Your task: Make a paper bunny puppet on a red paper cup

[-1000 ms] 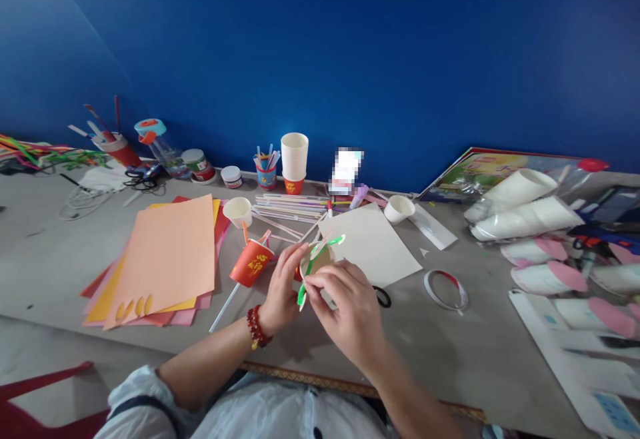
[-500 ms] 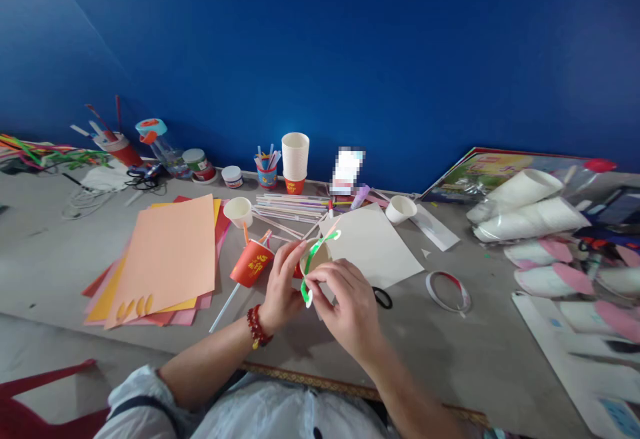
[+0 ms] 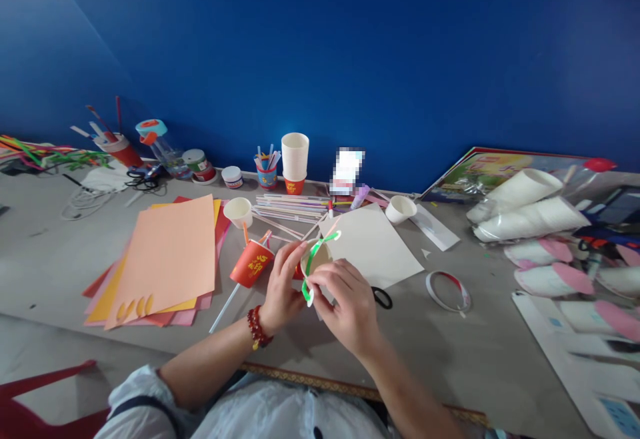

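My left hand (image 3: 281, 287), with a red bead bracelet at the wrist, is wrapped round a paper cup (image 3: 318, 257) held above the grey table (image 3: 450, 346). My right hand (image 3: 347, 307) pinches a green and white paper strip (image 3: 311, 267) against the cup's rim. The strip curls over the cup's mouth. A red cup (image 3: 251, 262) with straws lies tilted just left of my hands. Black scissors (image 3: 383, 298) lie partly hidden behind my right hand.
Stacked coloured paper (image 3: 165, 259) lies to the left, a cream sheet (image 3: 373, 242) behind the hands, a tape ring (image 3: 447, 290) to the right. Straws (image 3: 290, 204), white cups (image 3: 295, 152), jars and pen holders line the blue wall. Sleeved cups (image 3: 525, 216) and pink-eared cups fill the right.
The green strip has bent lower over the cup and my right hand has shifted slightly up against the rim. The left hand holds the cup in much the same place.
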Demonstrator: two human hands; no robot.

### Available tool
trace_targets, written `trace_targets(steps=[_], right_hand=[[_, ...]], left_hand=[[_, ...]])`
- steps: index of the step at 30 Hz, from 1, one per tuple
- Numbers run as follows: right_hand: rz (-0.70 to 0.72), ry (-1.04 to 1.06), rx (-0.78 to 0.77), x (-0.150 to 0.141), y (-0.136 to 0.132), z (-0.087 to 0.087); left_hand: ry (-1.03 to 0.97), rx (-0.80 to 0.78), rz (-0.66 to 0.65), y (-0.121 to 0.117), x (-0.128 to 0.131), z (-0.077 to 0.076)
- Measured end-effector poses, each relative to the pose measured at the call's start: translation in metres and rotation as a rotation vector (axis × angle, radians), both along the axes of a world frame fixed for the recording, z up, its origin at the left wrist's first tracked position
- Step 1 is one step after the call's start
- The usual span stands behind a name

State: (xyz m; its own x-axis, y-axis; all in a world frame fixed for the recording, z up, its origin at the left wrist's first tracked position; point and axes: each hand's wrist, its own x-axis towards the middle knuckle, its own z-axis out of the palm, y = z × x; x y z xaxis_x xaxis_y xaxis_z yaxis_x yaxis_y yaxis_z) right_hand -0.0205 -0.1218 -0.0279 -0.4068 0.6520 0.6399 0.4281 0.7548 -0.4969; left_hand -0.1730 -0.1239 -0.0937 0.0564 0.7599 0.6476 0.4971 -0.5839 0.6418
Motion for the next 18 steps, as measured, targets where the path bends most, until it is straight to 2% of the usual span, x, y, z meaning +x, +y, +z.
trace_targets(steps=[18], right_hand=[[0.062, -0.043, 0.023, 0.0064, 0.0033, -0.0031]], left_hand=[[-0.009, -0.005, -0.022, -0.0001, 0.0005, -0.0013]])
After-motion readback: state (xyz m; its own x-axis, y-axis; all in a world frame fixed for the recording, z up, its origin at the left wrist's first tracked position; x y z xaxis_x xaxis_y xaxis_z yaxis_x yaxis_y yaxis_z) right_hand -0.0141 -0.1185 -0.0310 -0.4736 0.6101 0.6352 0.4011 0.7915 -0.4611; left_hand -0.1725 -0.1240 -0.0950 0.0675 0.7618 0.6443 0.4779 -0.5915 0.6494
